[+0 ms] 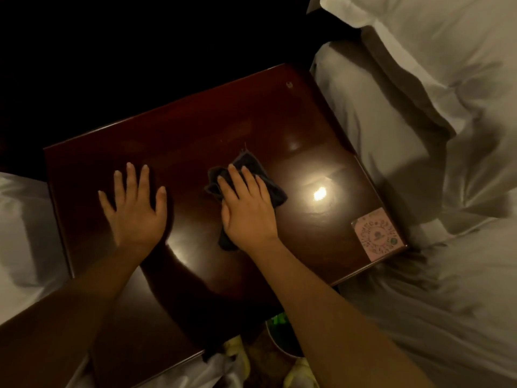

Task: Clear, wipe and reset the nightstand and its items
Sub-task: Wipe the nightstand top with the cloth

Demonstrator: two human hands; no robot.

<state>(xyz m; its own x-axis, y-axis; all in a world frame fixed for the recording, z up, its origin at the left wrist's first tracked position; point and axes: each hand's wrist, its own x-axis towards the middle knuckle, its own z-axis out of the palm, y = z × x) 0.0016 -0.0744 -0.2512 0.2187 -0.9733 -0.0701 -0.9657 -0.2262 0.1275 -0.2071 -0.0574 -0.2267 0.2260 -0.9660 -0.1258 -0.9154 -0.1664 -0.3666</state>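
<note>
So you are in the wiping stage, by the look of it. The nightstand (195,130) top is nearly bare: your right hand (246,208) lies flat, fingers together, pressing a dark cloth (251,166) onto the wood near the middle of the top, while your left hand (134,203) rests open and spread on the surface to its left, holding nothing. The clearing seems largely done, since only one item stays on the top, a pink printed card (377,233) lying flat at the near right corner beside the bed (419,275). Whether it is fixed there or must be lifted, you cannot tell from here. The area under and around that card and the far edge look like what is left to wipe, and the reset is not yet begun, as none of the removed items shows clearly. Counted: one nightstand, one cloth, one card, two hands, and white bedding on both sides.
</note>
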